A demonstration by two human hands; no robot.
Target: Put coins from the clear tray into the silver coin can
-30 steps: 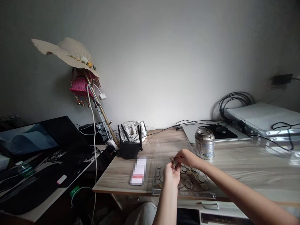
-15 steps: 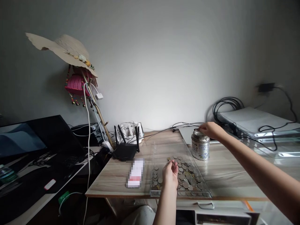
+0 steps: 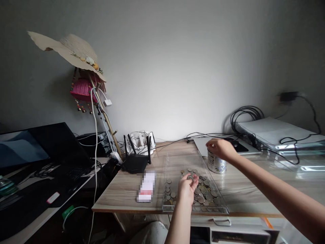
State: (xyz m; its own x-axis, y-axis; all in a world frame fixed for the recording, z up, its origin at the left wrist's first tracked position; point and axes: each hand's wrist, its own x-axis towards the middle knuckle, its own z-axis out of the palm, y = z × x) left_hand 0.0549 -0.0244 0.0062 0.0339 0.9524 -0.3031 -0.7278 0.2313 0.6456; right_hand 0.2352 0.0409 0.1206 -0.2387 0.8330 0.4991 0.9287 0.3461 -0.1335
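My left hand (image 3: 186, 189) is over a clear plastic tray (image 3: 167, 207), palm up with its fingers curled around a few coins (image 3: 190, 177). Loose coins (image 3: 200, 200), silver and some yellowish, lie spread in the tray beneath it. Just right of the tray stands a round tin (image 3: 216, 164) with a floral pattern. My right hand (image 3: 220, 149) is at the top of the tin, fingers pinched together and pointing left. It hides the tin's lid, and whatever is between those fingertips cannot be made out.
Left of the tray lies a phone (image 3: 146, 186) with a blurred screen. Behind it is a black router (image 3: 135, 162) with antennas. A flat silver laptop (image 3: 200, 145) is behind the tin, and clear boxes (image 3: 286, 135) with cables stand at right.
My right hand has come down and left, from the tin's lid to in front of its top. My left hand's fingers have loosened, so coins in it now show.
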